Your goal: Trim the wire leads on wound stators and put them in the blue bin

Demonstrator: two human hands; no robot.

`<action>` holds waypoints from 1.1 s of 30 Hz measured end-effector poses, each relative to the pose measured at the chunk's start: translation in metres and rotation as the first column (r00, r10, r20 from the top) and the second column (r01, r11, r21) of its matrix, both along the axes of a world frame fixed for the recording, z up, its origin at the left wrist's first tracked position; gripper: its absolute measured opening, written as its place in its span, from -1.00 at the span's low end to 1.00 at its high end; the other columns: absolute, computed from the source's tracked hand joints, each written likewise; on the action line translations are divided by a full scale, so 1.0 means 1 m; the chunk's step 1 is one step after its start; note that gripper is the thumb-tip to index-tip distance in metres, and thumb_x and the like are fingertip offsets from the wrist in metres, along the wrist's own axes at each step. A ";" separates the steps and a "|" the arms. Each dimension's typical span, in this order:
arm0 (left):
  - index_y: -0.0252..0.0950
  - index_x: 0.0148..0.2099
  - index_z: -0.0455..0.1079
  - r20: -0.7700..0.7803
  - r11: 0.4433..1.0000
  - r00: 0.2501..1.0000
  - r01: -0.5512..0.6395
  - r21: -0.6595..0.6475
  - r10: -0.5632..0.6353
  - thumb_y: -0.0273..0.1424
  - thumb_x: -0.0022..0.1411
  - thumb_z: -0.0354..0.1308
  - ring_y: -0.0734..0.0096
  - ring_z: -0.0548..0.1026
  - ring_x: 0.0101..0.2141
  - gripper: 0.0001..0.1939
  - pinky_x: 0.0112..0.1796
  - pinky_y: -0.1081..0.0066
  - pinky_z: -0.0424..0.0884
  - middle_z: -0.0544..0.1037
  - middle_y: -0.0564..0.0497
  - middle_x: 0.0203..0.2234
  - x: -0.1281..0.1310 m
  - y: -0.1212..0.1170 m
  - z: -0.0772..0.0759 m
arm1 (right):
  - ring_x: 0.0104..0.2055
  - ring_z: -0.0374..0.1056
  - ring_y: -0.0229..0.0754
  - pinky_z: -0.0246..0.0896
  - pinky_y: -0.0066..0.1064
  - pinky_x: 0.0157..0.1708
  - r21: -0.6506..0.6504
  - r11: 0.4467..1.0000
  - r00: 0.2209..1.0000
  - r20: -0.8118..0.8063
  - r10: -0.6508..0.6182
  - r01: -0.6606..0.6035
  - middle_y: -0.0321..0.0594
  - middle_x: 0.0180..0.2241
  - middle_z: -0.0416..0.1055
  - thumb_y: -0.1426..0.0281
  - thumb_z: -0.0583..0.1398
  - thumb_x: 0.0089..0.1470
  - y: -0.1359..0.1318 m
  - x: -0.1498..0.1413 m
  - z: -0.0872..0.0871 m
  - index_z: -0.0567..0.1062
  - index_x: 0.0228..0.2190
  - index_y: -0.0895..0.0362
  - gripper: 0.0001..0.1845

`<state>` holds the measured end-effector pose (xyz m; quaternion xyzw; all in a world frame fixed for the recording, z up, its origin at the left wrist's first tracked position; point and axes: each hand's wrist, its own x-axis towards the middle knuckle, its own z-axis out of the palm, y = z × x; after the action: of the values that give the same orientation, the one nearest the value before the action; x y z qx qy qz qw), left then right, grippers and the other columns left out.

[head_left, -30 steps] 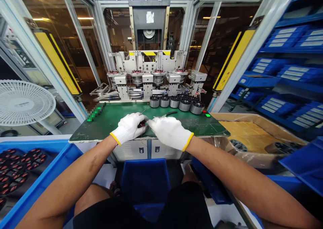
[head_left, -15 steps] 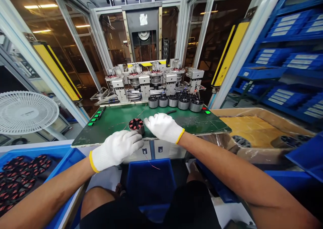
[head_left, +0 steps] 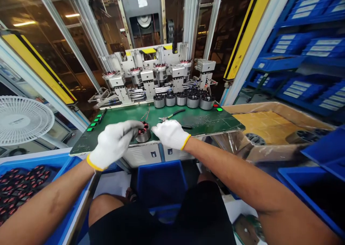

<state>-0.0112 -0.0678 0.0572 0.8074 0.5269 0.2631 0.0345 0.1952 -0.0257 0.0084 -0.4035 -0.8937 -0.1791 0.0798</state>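
Note:
A motor stator [head_left: 143, 136] with a grey metal ring and red copper windings stands upright near the front edge of the green bench. My left hand [head_left: 114, 140], in a white glove with a yellow cuff, reaches over it from the left. Its fingertips close on the stator's top rim and windings, partly covering them. Just right of the stator is my gloved right hand [head_left: 171, 134], fingers curled in a pinch; anything in them is too small to make out. Behind it lie cutting pliers [head_left: 176, 113] with dark and green handles, partly hidden by the hand.
Several grey stator rings [head_left: 181, 99] line the back of the bench [head_left: 210, 121], before a clamping fixture [head_left: 147, 81]. A blue crate [head_left: 60, 158] of wound cores is at left, beside a white fan [head_left: 23, 121]. A lined carton [head_left: 258, 117] stands right; a blue bin [head_left: 161, 166] sits below.
My left hand has risen from the stator's near side onto its top. My right hand has drawn slightly down, uncovering the pliers. The camera view has shifted.

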 end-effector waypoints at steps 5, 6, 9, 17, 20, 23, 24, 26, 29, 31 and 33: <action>-0.17 -0.07 0.47 0.118 0.997 0.993 -0.010 -0.076 0.019 -0.32 0.18 -0.05 0.36 0.52 -0.35 -0.65 -0.30 0.41 0.41 0.59 0.06 -0.30 0.044 0.052 0.018 | -0.37 0.40 0.09 0.23 -0.19 -0.48 -0.097 0.986 0.986 -0.082 -0.146 0.138 0.00 -0.44 0.40 0.53 0.00 0.05 -0.028 -0.026 -0.014 0.38 -0.30 0.25 -0.80; -0.17 -0.08 0.48 0.107 0.996 0.994 0.004 -0.087 0.006 -0.34 0.16 -0.04 0.38 0.51 -0.40 -0.66 -0.32 0.41 0.41 0.60 0.07 -0.35 0.050 0.061 0.020 | -0.38 0.40 0.10 0.24 -0.17 -0.49 -0.106 0.980 0.980 -0.087 -0.179 0.170 0.01 -0.44 0.40 0.55 0.00 0.03 -0.031 -0.030 -0.016 0.38 -0.30 0.26 -0.80; -0.17 -0.03 0.44 0.111 0.990 0.993 0.053 -0.128 -0.039 -0.34 0.18 -0.04 0.43 0.48 -0.49 -0.64 -0.38 0.43 0.39 0.58 0.09 -0.44 0.053 0.069 0.021 | -0.38 0.40 0.08 0.25 -0.16 -0.48 -0.107 0.979 0.978 -0.103 -0.183 0.172 -0.02 -0.44 0.38 0.54 0.01 0.03 -0.034 -0.034 -0.021 0.37 -0.29 0.25 -0.80; -0.18 -0.11 0.47 -0.365 0.982 0.927 0.145 0.124 -0.091 -0.22 0.23 0.06 0.24 0.48 -0.20 -0.73 -0.22 0.35 0.37 0.55 -0.01 -0.18 0.011 0.022 -0.008 | -0.37 0.40 0.03 0.23 -0.21 -0.46 -0.089 0.980 0.976 -0.106 -0.189 0.180 -0.04 -0.40 0.38 0.50 -0.03 0.09 -0.037 -0.024 -0.023 0.33 -0.22 0.22 -0.78; -0.26 -0.07 0.42 -0.485 0.955 0.875 0.142 0.262 0.003 -0.29 0.29 -0.03 0.18 0.47 -0.19 -0.72 -0.21 0.26 0.36 0.53 -0.10 -0.15 0.018 0.017 -0.032 | -0.38 0.39 0.00 0.22 -0.24 -0.46 -0.134 0.980 0.978 -0.129 -0.167 0.149 -0.07 -0.42 0.39 0.47 -0.03 0.11 -0.050 -0.030 -0.022 0.34 -0.23 0.20 -0.79; -0.30 -0.08 0.41 -0.496 0.924 0.867 0.154 0.350 0.042 -0.34 0.31 -0.07 0.15 0.47 -0.18 -0.72 -0.21 0.21 0.35 0.52 -0.14 -0.13 0.022 0.021 -0.047 | -0.40 0.39 -0.04 0.21 -0.30 -0.47 -0.199 0.970 0.976 -0.135 -0.169 0.140 -0.07 -0.41 0.41 0.45 -0.02 0.11 -0.064 -0.036 -0.013 0.35 -0.28 0.19 -0.81; -0.31 -0.08 0.41 -0.482 0.913 0.875 0.162 0.375 0.043 -0.34 0.31 -0.07 0.15 0.47 -0.18 -0.72 -0.20 0.20 0.35 0.52 -0.14 -0.13 0.021 0.022 -0.050 | -0.40 0.39 -0.05 0.20 -0.31 -0.47 -0.211 0.968 0.979 -0.118 -0.164 0.136 -0.07 -0.41 0.41 0.45 -0.02 0.11 -0.067 -0.036 -0.006 0.36 -0.28 0.19 -0.81; -0.33 -0.06 0.39 -0.443 0.889 0.896 0.197 0.414 0.008 -0.32 0.29 -0.06 0.13 0.47 -0.15 -0.71 -0.18 0.19 0.35 0.52 -0.16 -0.12 0.018 0.025 -0.053 | -0.41 0.39 -0.07 0.18 -0.33 -0.47 -0.210 0.971 0.989 -0.077 -0.130 0.112 -0.09 -0.42 0.42 0.43 -0.03 0.13 -0.069 -0.033 0.012 0.37 -0.24 0.18 -0.78; -0.35 -0.05 0.40 -0.384 0.867 0.923 0.214 0.449 -0.028 -0.33 0.27 -0.03 0.11 0.46 -0.13 -0.70 -0.15 0.18 0.34 0.53 -0.17 -0.13 0.014 0.026 -0.055 | -0.35 0.40 -0.08 0.17 -0.34 -0.45 -0.057 0.995 0.992 -0.090 -0.092 0.087 -0.09 -0.27 0.43 0.36 -0.10 0.22 -0.058 -0.020 0.048 0.33 -0.06 0.11 -0.67; -0.33 -0.07 0.42 -0.354 0.876 0.935 0.185 0.445 -0.018 -0.33 0.28 -0.04 0.13 0.47 -0.13 -0.71 -0.16 0.20 0.35 0.54 -0.15 -0.15 0.013 0.026 -0.057 | -0.27 0.39 -0.07 0.17 -0.33 -0.41 0.091 0.992 0.993 -0.086 -0.083 0.091 -0.02 -0.11 0.39 0.37 -0.16 0.25 -0.044 -0.009 0.066 0.23 0.07 0.08 -0.59; -0.28 -0.08 0.43 -0.323 0.894 0.946 0.155 0.420 -0.012 -0.31 0.30 -0.05 0.16 0.47 -0.13 -0.72 -0.15 0.21 0.35 0.54 -0.12 -0.15 0.013 0.025 -0.057 | -0.22 0.38 -0.04 0.17 -0.30 -0.37 0.141 0.987 0.997 0.013 -0.080 0.078 0.04 -0.09 0.37 0.45 -0.18 0.23 -0.028 0.002 0.072 0.28 0.03 0.13 -0.58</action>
<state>0.0015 -0.0423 0.0005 0.8476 0.4170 0.2426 -0.2210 0.1968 -0.0535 0.0806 -0.4303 -0.8630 -0.2481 0.0923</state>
